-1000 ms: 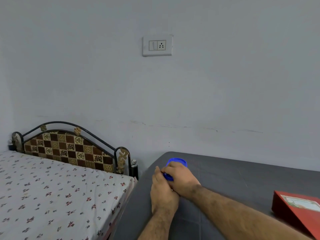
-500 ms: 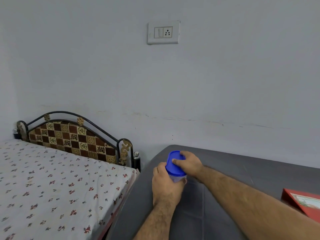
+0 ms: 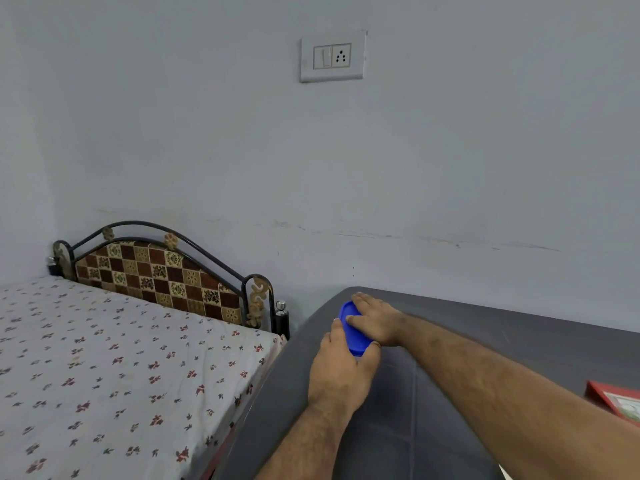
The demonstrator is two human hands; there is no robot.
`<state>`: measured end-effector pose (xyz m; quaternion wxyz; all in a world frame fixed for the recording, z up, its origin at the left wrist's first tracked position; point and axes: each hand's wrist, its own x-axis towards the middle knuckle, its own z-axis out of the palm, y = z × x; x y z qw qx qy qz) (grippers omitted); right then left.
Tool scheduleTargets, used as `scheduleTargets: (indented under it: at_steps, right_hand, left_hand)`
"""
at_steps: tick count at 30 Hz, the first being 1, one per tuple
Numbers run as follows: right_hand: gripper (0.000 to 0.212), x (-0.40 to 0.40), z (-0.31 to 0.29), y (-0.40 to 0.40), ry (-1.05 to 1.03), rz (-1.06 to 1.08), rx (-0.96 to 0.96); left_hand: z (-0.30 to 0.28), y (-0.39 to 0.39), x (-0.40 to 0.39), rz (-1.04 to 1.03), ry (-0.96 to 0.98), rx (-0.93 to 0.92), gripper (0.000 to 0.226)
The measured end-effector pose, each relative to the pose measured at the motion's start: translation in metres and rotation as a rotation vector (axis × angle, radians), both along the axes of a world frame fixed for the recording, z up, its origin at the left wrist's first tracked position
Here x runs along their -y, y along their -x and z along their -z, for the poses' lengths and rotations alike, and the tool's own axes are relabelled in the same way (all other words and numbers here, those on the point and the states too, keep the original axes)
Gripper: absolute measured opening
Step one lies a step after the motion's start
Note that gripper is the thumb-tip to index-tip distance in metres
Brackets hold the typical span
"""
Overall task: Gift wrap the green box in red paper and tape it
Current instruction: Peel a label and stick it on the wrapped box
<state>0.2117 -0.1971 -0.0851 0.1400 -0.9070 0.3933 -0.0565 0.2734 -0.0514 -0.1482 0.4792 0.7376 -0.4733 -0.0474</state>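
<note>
A small clear container with a blue lid (image 3: 350, 331) stands near the far left corner of the dark grey table (image 3: 450, 393). My left hand (image 3: 341, 374) grips the container's body from the near side. My right hand (image 3: 375, 320) lies over the lid, with its thumb across the top and its fingers at the far edge. The lid looks tilted, its left side raised. At the right edge of the view lies a red, flat thing with a pale printed panel (image 3: 620, 400), only partly in view and apart from both hands. No green box or tape shows.
A bed with a flowered sheet (image 3: 114, 368) and a checked metal headboard (image 3: 159, 271) stands close along the table's left side. A grey wall with a switch and socket plate (image 3: 332, 56) runs right behind the table.
My right hand moved from the lid's near side to lie over its top, and the lid now shows more and tilted. The view shifted, so the red thing sits further right.
</note>
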Motion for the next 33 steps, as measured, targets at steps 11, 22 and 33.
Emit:
scheduleTargets:
  at_steps: [11,22,33]
  right_hand:
    - [0.063,0.012,0.004,-0.001,-0.031,-0.031,0.071]
    - [0.063,-0.012,-0.004,0.002,0.215,0.056,-0.075]
    - [0.044,-0.052,-0.003,0.080,0.362,0.249,0.297]
  left_hand:
    - [-0.017,-0.009,0.000,-0.059,-0.261,0.425,0.083]
    - [-0.024,-0.003,-0.008,-0.023,-0.305,0.339,0.083]
    - [-0.057,0.012,-0.025,-0.025,-0.355,0.284,0.119]
